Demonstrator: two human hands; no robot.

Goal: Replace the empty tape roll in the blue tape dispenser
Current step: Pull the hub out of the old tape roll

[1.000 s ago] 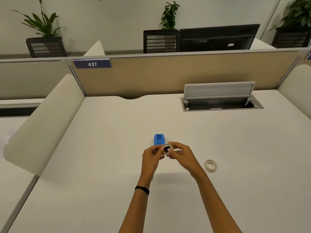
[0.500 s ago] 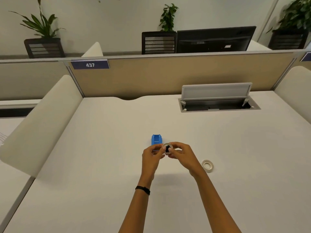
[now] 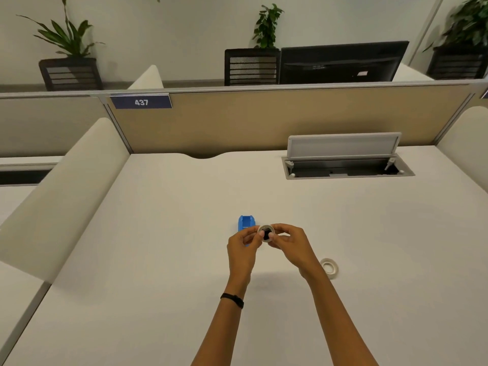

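A person's left hand (image 3: 244, 245) and right hand (image 3: 289, 243) pinch a small tape roll (image 3: 266, 233) with a black hub between their fingers (image 3: 257, 233), likely separating them, above the blue tape dispenser (image 3: 246, 223); another roll (image 3: 329, 267) lies on the table (image 3: 158, 260) right of the fingers.

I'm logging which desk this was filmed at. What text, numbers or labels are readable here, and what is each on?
"437": white digits on the dark blue nameplate at the top of the partition.
Small white sticker on the monitor back: too small to read.
Tape rolls and blue dispenser: no readable text.
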